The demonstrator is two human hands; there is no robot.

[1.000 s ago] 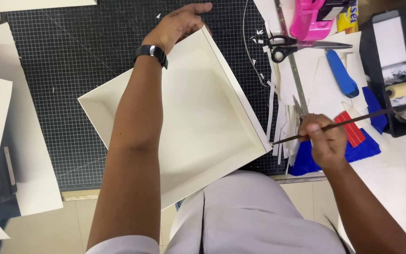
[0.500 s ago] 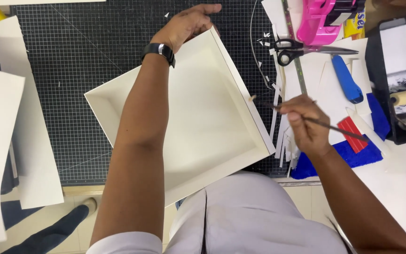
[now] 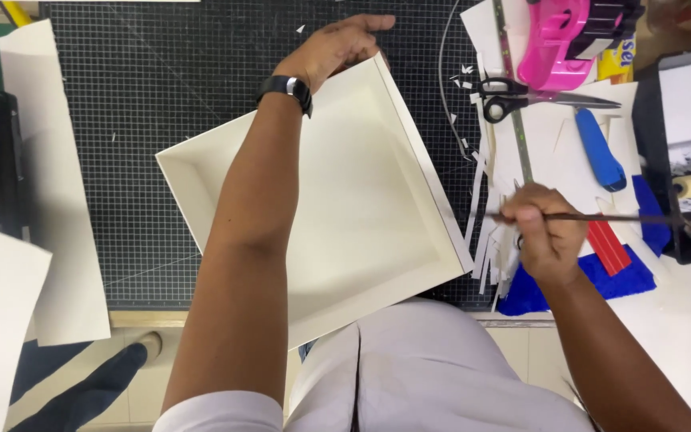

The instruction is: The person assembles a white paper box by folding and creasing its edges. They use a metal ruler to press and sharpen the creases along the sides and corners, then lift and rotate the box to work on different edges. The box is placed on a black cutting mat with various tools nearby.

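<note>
A dark gridded cutting mat (image 3: 177,120) carries the shallow white cardboard tray (image 3: 361,216), which lies tilted and holds nothing. The left hand (image 3: 337,48) clasps the tray's far corner, likely to steady it, so the rest of the tray spreads back from that grip toward the body. The right hand (image 3: 549,232), beside the tray's right wall, pinches a thin dark brush (image 3: 601,218), its handle pointing rightward.

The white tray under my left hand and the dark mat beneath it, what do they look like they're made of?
The white tray looks like matte cardboard or thick paperboard: thin folded walls, crisp corners, no gloss. The mat looks like a rubbery or vinyl cutting mat: dark, dull, with a fine printed grid. The left hand grips the tray's far corner.
</note>
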